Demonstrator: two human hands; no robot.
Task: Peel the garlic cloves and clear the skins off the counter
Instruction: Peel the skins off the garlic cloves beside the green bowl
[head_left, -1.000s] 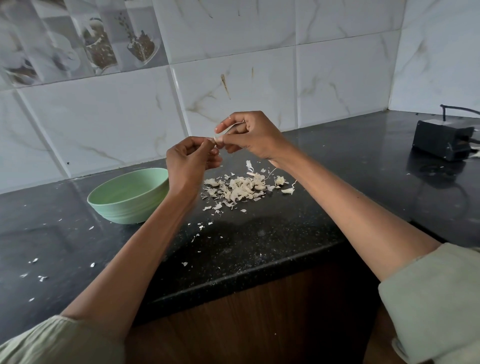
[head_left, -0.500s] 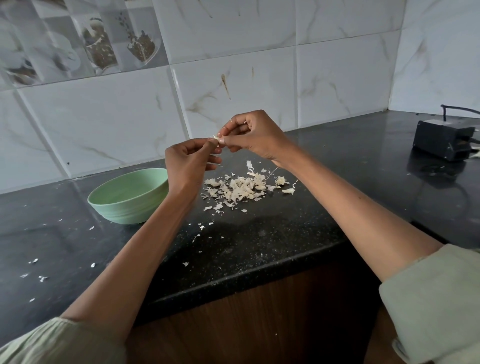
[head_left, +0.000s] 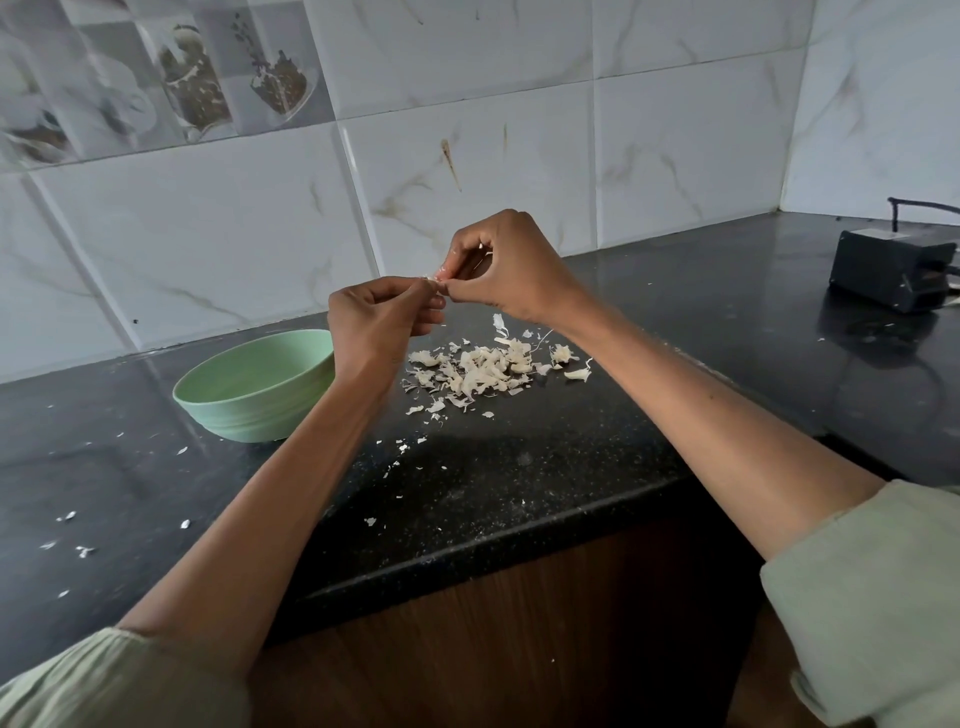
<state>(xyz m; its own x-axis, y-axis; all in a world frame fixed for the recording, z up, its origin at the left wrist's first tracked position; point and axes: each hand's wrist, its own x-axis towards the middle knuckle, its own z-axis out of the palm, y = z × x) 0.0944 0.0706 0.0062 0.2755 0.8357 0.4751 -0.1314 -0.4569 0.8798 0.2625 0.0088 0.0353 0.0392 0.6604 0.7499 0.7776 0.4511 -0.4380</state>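
Both hands are raised above the black counter (head_left: 519, 483), meeting at their fingertips. My left hand (head_left: 376, 325) grips a small garlic clove (head_left: 435, 275), which is mostly hidden by its curled fingers. My right hand (head_left: 501, 267) pinches the pale tip of that clove from the right. Below them lies a heap of pale garlic skins (head_left: 483, 371) on the counter. A light green bowl (head_left: 254, 392) stands to the left of the heap, just behind my left wrist; its inside is hidden from here.
Small skin flakes (head_left: 78, 548) are scattered over the counter's left and front parts. A black box-like device (head_left: 891, 267) with a cable sits at the far right. The tiled wall rises close behind, and the counter's front edge (head_left: 493, 545) runs above a wooden cabinet.
My right hand's fingers, stretched out with a strip of skin a second ago, have curled in and closed on the clove's tip. My left hand has stayed in place.
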